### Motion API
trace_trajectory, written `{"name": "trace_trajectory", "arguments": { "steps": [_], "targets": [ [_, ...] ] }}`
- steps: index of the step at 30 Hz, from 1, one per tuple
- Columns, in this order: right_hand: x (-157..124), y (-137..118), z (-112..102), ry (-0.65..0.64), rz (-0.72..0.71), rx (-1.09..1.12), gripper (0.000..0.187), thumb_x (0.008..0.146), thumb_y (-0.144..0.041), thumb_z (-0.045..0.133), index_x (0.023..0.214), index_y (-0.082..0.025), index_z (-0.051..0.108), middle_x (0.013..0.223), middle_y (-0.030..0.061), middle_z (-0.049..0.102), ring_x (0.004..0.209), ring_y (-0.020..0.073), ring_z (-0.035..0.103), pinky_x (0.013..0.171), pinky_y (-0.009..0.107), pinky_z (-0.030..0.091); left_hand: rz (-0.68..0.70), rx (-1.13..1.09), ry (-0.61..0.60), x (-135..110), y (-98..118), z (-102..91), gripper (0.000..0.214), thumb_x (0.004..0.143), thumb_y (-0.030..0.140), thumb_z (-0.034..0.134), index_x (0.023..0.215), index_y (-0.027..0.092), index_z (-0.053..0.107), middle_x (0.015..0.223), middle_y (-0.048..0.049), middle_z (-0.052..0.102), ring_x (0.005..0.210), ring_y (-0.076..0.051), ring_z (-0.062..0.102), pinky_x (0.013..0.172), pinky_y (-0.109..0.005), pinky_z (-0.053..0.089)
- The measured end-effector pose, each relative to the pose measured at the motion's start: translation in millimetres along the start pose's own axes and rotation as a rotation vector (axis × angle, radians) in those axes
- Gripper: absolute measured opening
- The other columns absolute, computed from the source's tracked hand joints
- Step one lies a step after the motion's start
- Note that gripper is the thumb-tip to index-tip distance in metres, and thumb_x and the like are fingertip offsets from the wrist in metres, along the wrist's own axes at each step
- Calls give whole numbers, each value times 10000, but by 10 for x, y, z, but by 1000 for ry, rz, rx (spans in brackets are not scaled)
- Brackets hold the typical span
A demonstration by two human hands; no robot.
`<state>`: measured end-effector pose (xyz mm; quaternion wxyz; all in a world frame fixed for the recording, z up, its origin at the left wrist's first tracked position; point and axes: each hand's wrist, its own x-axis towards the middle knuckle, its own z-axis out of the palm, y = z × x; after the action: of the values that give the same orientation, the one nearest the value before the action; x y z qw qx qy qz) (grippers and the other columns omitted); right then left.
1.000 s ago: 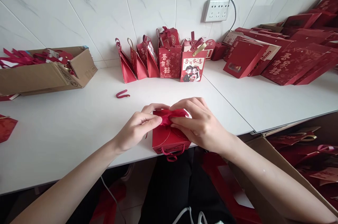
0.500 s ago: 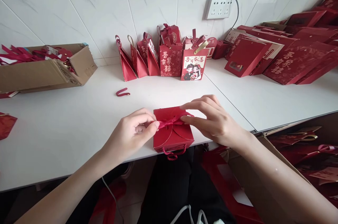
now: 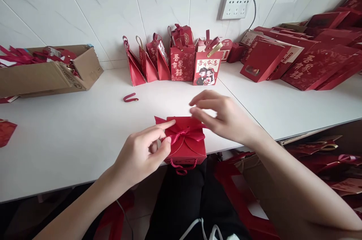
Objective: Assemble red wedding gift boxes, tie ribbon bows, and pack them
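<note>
A red gift box (image 3: 195, 151) is seen on the white table (image 3: 85, 138) at the lower center of the frame, set at the table's near edge, its top crossed by a bow of red ribbon (image 3: 182, 133). The ribbon's left side is pinched between the thumb and bent fingers of the left hand (image 3: 148, 147), whose index finger is laid along the box top. Nothing is grasped by the right hand (image 3: 223, 117), which is held over the box's right side with fingers loosely curled; whether the ribbon end below is touched by it cannot be told. A twisted red cord (image 3: 182, 171) is hung from the box's near side. A small red strap (image 3: 130, 99) is left lying at center left. Red packages (image 3: 182, 66) are lined up along the tiled wall (image 3: 98, 2) at upper center, below a power socket (image 3: 234, 6). An open cardboard carton (image 3: 36, 81) filled with red pieces is placed at left, while red bags (image 3: 305, 64) are stacked at upper right.
</note>
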<state>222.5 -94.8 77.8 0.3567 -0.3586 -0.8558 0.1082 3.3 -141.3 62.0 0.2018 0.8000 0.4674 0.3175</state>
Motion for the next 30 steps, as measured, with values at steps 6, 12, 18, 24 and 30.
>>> {"name": "trace_trajectory", "arguments": {
  "steps": [6, 12, 18, 24, 30],
  "targets": [
    [301, -54, 167, -384, 100, 97, 149, 820, -301, 653, 764, -172, 701, 852, 59, 631, 700, 141, 588, 665, 283, 465, 205, 246, 146, -52, -43, 62, 192, 829, 156, 510, 651, 186, 447, 1042, -79, 675, 424, -31, 454, 435, -211, 417],
    [278, -14, 166, -449, 239, 202, 118, 786, -261, 640, 701, -184, 672, 883, 39, 645, 626, 114, 568, 570, 256, 434, 290, 341, 227, -26, -30, 89, 102, 765, 131, 543, 850, 179, 513, 923, -95, 573, 816, -193, 566, 657, -304, 497],
    [235, -4, 176, -408, 301, 275, 138, 827, -238, 569, 718, -176, 624, 735, 10, 638, 648, 122, 556, 602, 262, 421, 332, 127, 88, 60, -33, 116, 99, 808, 97, 522, 833, 191, 501, 757, -13, 587, 736, -153, 535, 729, -303, 469],
    [171, 58, 267, -246, 414, 398, 193, 871, -311, 532, 735, -175, 558, 708, 10, 638, 612, 122, 570, 586, 261, 444, 131, 34, -25, 108, 55, 106, 188, 884, 148, 479, 1018, 192, 604, 833, -13, 632, 808, -138, 590, 735, -252, 489],
    [-163, -225, 6, 34, 444, 116, 284, 914, -464, 477, 819, -198, 511, 749, 7, 601, 652, 127, 550, 574, 240, 421, 119, 14, -18, 114, 71, 108, 209, 875, 135, 503, 1014, 184, 651, 872, -21, 651, 852, -138, 596, 765, -254, 496]
  ]
}}
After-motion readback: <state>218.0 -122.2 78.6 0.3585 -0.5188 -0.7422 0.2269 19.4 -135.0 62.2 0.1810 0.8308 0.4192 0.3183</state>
